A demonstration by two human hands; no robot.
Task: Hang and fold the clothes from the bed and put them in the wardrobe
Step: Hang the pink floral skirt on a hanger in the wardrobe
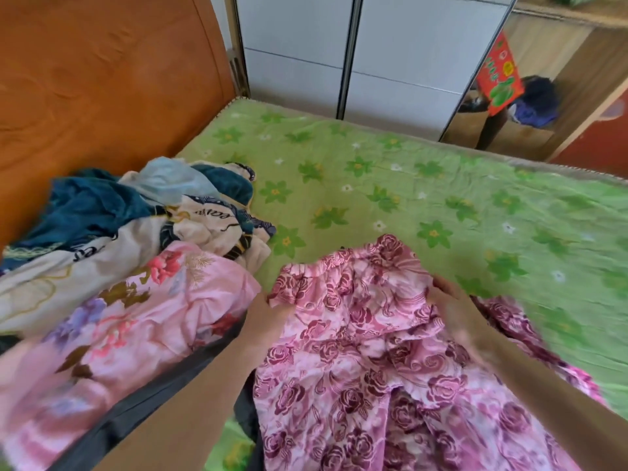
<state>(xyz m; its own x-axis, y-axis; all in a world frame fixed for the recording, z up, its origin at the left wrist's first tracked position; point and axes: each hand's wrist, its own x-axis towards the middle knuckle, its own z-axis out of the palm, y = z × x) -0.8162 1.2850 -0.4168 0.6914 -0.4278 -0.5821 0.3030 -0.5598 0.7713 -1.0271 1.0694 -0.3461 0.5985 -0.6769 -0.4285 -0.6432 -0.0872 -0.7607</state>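
Left hand [268, 311], right hand [448, 300] grip rose-print garment [356, 334]; clothes pile [136, 249] beside.

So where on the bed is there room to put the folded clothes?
The green sheet lies bare from the rose-print garment out to the wardrobe doors and the far right edge. The left side by the headboard is crowded with the clothes pile.

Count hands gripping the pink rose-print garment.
2: left hand holds its left waistband edge, right hand its right edge; the pink rose-print garment partly hides both sets of fingers.
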